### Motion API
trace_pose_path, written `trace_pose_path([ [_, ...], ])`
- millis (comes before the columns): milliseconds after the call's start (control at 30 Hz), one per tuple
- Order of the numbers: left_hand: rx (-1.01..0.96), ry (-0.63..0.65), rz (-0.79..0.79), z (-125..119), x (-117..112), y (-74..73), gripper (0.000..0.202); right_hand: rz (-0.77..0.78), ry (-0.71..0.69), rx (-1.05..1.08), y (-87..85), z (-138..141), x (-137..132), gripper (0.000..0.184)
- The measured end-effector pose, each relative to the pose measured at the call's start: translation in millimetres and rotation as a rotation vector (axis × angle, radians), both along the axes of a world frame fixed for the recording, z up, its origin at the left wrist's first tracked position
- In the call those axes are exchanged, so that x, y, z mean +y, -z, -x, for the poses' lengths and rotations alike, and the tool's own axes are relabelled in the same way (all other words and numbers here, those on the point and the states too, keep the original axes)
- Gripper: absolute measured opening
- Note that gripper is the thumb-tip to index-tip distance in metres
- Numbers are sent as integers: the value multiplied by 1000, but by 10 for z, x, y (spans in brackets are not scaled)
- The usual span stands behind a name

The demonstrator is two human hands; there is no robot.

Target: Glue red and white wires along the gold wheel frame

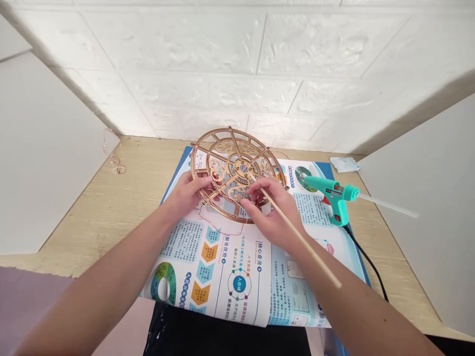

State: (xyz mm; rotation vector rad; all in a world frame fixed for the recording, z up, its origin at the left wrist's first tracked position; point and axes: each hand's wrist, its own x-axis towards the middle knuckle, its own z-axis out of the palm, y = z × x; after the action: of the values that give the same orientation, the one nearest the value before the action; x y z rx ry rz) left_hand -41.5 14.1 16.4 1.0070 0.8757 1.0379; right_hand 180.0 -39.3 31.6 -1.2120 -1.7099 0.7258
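Observation:
A round openwork wooden wheel point(243, 167), with spokes, rings and scroll-shaped cutouts, is tilted towards me above a printed sheet. My left hand point(191, 193) grips its left rim, thumb on top and fingers underneath. A long thin wooden stick point(300, 236) runs from the wheel's hub towards me, passing in front of my right hand point(272, 207). The fingers of that hand are pinched together over the wheel's lower right, at a thin reddish wire point(222, 232). This wire loops over the spokes and hangs below the rim. Part of the pinch is hidden.
A teal hot glue gun point(336, 195), with a clear glue stick point(389, 205) and black cord point(367, 262), lies on the right. Behind it is a small white packet point(345, 164). Thin wire point(118, 165) lies far left. White panels point(48, 148) and a brick-patterned wall point(222, 59) enclose the wooden table point(122, 198).

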Motion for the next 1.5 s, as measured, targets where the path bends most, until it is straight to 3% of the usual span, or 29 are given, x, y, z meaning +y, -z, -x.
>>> trace_pose_path([
  [133, -60, 47, -50, 52, 2, -5, 35, 15, 30, 58, 6, -6, 2, 5],
  [267, -98, 135, -78, 66, -37, 33, 37, -10, 47, 91, 24, -31, 19, 28],
  [433, -178, 268, 1, -24, -133, 77, 65, -26, 74, 116, 68, -5, 10, 35],
  [533, -221, 324, 77, -38, -160, 86, 69, -31, 90, 110, 101, 23, 4, 39],
  [767, -195, 289, 93, -106, -343, -12, 85, -75, 186, 94, 116, 80, -29, 46],
  [900, -183, 207, 95, -263, -500, -60, 70, -136, 228, 87, 155, 109, -52, 49],
  [1000, -216, 265, 125, -334, -539, -75, 53, -170, 237, 73, 205, 126, -78, 43],
  [1133, -211, 328, 149, -318, -519, -101, 46, -238, 195, 9, 226, 137, -119, 37],
  [1267, -228, 353, 137, -263, -517, -107, 48, -318, 109, -99, 26, 127, -109, 38],
  [1400, -205, 351, 138, -240, -546, -72, 46, -335, -31, -242, -469, 46, -66, 40],
  [1500, -182, 346, 117, -239, -580, -78, 52, -302, -11, -289, -844, -83, -166, 31],
])
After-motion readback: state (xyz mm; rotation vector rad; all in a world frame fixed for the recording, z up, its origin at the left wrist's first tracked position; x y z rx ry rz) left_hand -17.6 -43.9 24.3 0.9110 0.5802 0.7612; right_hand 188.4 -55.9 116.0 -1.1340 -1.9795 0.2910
